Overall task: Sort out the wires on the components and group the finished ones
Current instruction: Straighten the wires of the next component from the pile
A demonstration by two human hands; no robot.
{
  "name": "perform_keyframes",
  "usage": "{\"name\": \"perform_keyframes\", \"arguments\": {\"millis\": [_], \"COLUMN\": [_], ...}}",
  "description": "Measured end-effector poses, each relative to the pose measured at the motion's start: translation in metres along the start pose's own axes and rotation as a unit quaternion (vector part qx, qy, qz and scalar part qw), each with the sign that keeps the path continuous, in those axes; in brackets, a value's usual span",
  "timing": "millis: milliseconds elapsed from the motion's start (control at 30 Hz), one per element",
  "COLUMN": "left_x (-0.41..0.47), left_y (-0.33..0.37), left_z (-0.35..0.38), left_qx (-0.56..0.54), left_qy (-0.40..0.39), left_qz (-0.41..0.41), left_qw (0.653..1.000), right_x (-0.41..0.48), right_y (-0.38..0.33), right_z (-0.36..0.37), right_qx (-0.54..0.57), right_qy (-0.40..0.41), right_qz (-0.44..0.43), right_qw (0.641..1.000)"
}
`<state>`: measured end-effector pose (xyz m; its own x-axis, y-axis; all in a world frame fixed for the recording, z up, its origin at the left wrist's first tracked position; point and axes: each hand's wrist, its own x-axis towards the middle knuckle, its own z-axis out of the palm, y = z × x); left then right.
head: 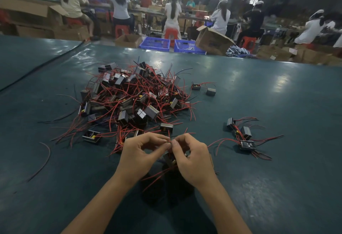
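Pinching one red wire (168, 141), left hand (140, 152) and right hand (192, 159) meet fingertips above a component (169, 158).

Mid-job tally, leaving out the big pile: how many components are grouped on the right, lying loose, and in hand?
Grouped components on the right: 3
Loose components right of the pile: 2
Held component, wires pinched by left hand and right hand: 1
Total: 6
The pile and its fringe are too tangled to count.
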<state>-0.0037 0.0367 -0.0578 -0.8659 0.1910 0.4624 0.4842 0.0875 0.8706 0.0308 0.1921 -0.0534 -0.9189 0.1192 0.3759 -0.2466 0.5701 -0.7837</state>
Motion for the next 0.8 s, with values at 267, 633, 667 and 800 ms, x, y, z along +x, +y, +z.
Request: {"name": "perform_keyframes", "arguments": {"millis": [267,633,667,800], "left_x": [0.0024,0.0059,0.0062,0.0067], "left_y": [0.0061,0.007,0.0073,0.0067], "left_z": [0.0004,-0.0066,-0.0069,-0.0054], "left_qx": [-0.082,-0.14,-0.146,-0.109], "left_qy": [0.005,-0.003,-0.002,-0.002], "left_qz": [-0.048,-0.158,-0.163,-0.15], "left_qw": [0.995,0.977,0.976,0.983], "right_x": [0.0004,-0.0002,-0.0002,-0.0008], "right_y": [0.0011,0.0026,0.0028,0.004], "right_z": [0.0012,0.0017,0.0019,0.0031], "right_qx": [0.055,0.081,0.077,0.064], "right_qy": [-0.023,-0.056,-0.053,-0.047], "right_qz": [0.008,-0.033,-0.034,-0.023], "right_qw": [0.998,0.995,0.995,0.997]}}
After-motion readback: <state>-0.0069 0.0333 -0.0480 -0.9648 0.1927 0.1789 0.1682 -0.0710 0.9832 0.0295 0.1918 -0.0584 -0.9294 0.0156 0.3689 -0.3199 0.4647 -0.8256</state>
